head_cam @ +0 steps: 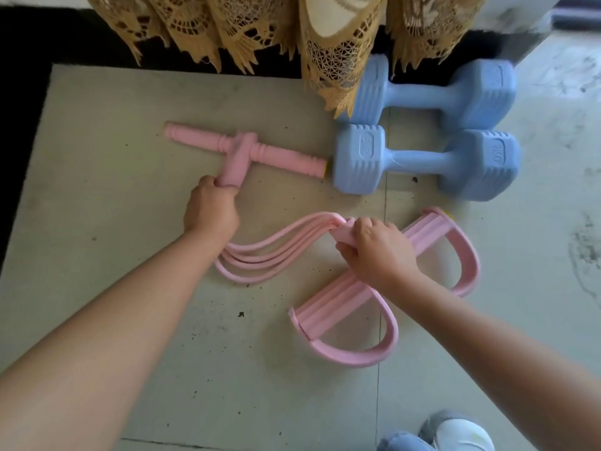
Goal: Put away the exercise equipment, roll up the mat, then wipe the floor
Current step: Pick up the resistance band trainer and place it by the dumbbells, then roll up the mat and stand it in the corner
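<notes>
1. nearest the camera: a grey and white shoe [455, 432] at the bottom edge, on the pale floor [113, 157], below the foot loops.
2. left hand [211, 209]: fingers curled tight round the stem of the pink t-shaped handle [242, 148], holding it. the handle lies on the floor, its right end just beside the near dumbbell.
3. right hand [379, 252]: fingers closed round the pink sleeve where the bands meet the foot loops [357, 320], holding it.
4. pink bands [270, 252]: slack, curving along the floor between the two hands, below the handle.
5. foot loops: flat on the floor, below the near dumbbell.
6. near dumbbell [426, 161], blue: on the floor. far dumbbell [432, 89], blue: just beyond it, side by side.
7. tan lace cloth [331, 43]: hangs above the far dumbbell, its tip overlapping that dumbbell's left head.
</notes>
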